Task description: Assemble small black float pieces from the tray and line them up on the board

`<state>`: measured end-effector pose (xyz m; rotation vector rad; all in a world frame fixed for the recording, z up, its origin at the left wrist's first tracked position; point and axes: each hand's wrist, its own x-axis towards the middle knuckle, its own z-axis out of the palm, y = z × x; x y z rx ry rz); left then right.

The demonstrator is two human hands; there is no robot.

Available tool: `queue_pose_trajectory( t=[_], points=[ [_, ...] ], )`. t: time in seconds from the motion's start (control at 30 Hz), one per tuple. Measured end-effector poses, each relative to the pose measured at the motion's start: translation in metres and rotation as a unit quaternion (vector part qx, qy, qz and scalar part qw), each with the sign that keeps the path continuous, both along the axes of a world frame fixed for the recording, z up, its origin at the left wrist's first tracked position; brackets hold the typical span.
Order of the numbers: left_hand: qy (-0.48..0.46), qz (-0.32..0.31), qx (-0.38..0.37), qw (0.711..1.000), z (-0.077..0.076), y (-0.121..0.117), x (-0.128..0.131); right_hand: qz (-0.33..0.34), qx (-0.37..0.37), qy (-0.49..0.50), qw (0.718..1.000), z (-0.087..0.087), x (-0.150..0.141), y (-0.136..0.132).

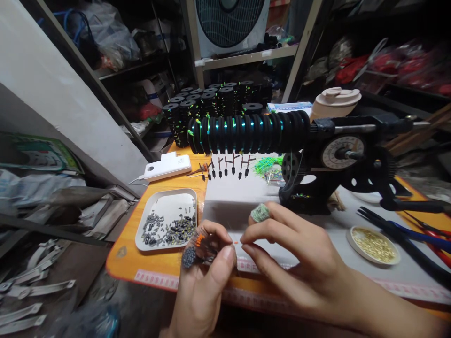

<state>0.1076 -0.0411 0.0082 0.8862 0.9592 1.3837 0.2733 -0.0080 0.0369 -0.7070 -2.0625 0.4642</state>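
Observation:
My left hand [211, 277] is closed, thumb against the forefinger, around a bundle of thin dark brown strands [208, 249]. Orange pieces [200, 240] and a dark grey beaded clump [189, 257] show on the bundle's left side. My right hand [296, 249] is pinched just to the right, its fingertips almost touching the left ones. A tiny orange piece [236, 242] shows in the gap between them; whatever the right fingertips hold is too small to make out. Green tape [260, 213] wraps one right finger. Beside my left hand, a white tray [141, 234] holds small grey, black and yellowish parts.
Behind my hands, a black winding machine [327, 164] carries a row of black spools [246, 132]. More black spools [207, 101] stand at the back. A white power adapter [167, 168] lies left; a dish of gold-coloured bits [374, 245] and pliers [394, 234] lie right.

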Motion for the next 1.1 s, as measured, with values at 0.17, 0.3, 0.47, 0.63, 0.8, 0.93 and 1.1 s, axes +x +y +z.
queue_pose_trajectory(
  t=[0.17,0.3,0.47,0.63,0.8,0.93,1.1],
  points=[
    [0.039,0.022,0.004,0.999,0.0,0.003,0.003,0.005,-0.007,-0.003,1.0,-0.001,0.002,-0.002],
    [0.057,0.043,-0.005,0.997,0.003,0.003,0.01,-0.003,0.005,-0.025,1.0,-0.001,0.002,-0.002],
    [0.144,0.126,0.006,0.981,0.014,0.0,0.02,-0.053,0.062,-0.038,0.996,0.002,0.0,0.0],
    [0.175,0.163,0.026,0.971,0.018,-0.002,0.023,-0.01,0.049,-0.05,0.997,0.005,0.003,-0.001],
    [0.189,0.152,0.04,0.969,0.012,-0.003,0.022,0.01,0.013,-0.034,0.999,0.006,0.006,-0.005],
    [0.25,0.107,0.109,0.956,0.002,-0.001,0.014,0.02,-0.018,-0.021,0.999,0.005,0.004,-0.005],
    [0.417,0.106,0.229,0.873,-0.005,0.004,0.005,0.016,-0.006,-0.013,1.0,0.002,0.0,-0.003]
  ],
)
